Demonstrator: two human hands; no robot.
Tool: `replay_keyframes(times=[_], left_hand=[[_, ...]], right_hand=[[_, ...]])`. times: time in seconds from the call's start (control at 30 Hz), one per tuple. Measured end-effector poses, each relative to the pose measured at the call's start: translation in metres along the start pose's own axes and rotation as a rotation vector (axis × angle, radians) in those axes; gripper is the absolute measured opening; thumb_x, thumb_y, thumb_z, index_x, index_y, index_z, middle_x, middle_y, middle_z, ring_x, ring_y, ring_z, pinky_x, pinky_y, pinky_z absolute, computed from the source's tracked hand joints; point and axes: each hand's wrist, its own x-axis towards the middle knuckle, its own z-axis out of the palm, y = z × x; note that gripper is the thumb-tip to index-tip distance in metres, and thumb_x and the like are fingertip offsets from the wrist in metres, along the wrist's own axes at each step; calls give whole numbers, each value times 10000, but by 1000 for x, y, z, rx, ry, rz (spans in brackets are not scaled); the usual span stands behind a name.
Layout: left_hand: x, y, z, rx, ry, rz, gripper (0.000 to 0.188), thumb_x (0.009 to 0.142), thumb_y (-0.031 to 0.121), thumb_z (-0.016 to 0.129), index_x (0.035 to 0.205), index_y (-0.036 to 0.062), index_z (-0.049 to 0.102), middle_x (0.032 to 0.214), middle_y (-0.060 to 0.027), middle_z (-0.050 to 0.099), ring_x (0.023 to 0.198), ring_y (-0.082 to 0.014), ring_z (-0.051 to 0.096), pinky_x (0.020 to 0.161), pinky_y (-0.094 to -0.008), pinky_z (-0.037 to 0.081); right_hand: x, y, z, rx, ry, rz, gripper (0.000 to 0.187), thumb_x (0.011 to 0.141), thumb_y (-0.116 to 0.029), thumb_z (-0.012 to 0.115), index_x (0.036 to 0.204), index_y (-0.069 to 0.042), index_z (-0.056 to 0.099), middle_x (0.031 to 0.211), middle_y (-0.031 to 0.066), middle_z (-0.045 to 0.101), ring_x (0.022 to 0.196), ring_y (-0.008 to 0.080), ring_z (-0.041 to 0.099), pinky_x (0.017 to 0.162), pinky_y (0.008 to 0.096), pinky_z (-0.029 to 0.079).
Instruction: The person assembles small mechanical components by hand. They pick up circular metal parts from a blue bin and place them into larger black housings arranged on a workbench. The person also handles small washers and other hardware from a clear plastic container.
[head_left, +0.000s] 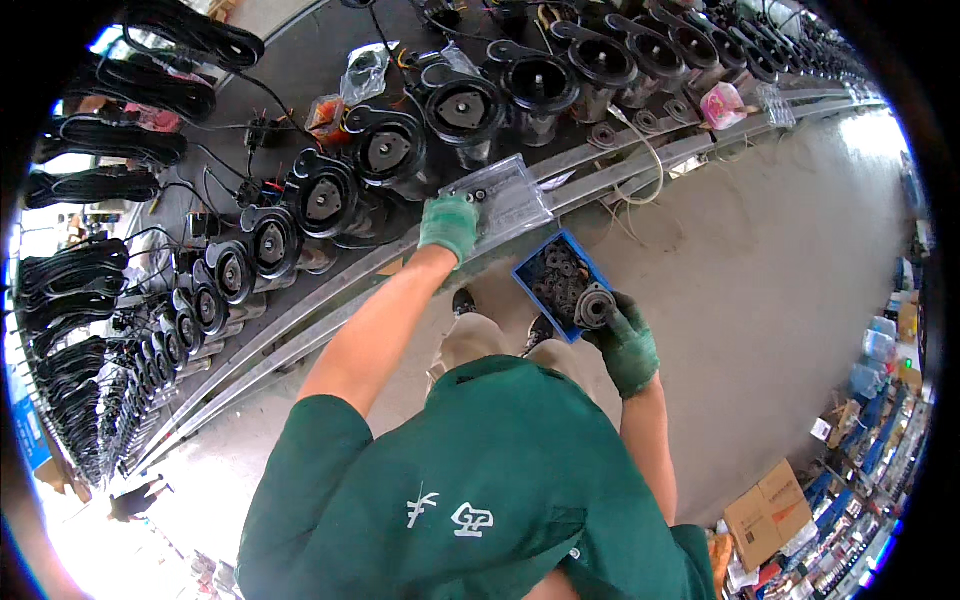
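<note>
Both my hands wear green gloves. My left hand (pixel 450 228) is at the near left end of a clear plastic tray (pixel 518 195) on the bench edge, its fingers curled down beside small round metal pieces (pixel 479 195). What those fingertips hold, if anything, is too small to make out. Held in my right hand (pixel 628 348) is a round dark grey ringed part (pixel 595 307), above the near right corner of a blue bin (pixel 530 283). Many black parts (pixel 560 272) of a similar look fill that bin.
Black motor housings (pixel 385 150) with round open tops stand in a curved row along the bench. Metal rails (pixel 340 290) run along its edge. Coiled black cables (pixel 90 187) lie at the left. A white cable (pixel 655 165) hangs over the rail. Cardboard boxes (pixel 768 508) stand lower right.
</note>
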Motion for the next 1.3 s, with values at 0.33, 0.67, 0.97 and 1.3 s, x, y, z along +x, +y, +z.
replay_keyframes(times=[0.33,0.67,0.97,1.3], left_hand=[[25,-2,21,304,-166,44,275,953,175,520,953,66,772,1026,-145,740,938,-332,715,815,-490,547],[14,0,-6,-30,-69,-143,245,827,193,618,1031,123,735,1006,-167,710,950,-371,673,821,-522,505],[4,38,-55,-1661,266,-455,184,851,-4,717,1025,25,666,934,-32,682,842,-119,615,781,-273,523],[11,67,-65,-1672,348,-452,139,872,46,713,998,24,657,865,-27,665,795,-94,603,750,-271,517]], right_hand=[[2,-10,-69,83,-49,-11,380,983,-122,605,1330,2,516,1214,151,629,1072,274,651,900,431,585],[22,-50,-35,-59,-8,-55,420,958,-72,620,1352,34,523,1246,141,642,1103,261,651,973,390,549],[87,-66,65,-213,38,-31,375,919,-45,666,1280,38,607,1180,129,678,1044,219,659,910,347,554],[128,-71,133,-514,-73,-188,341,927,-27,663,1262,28,625,1123,85,700,981,149,647,877,290,532]])
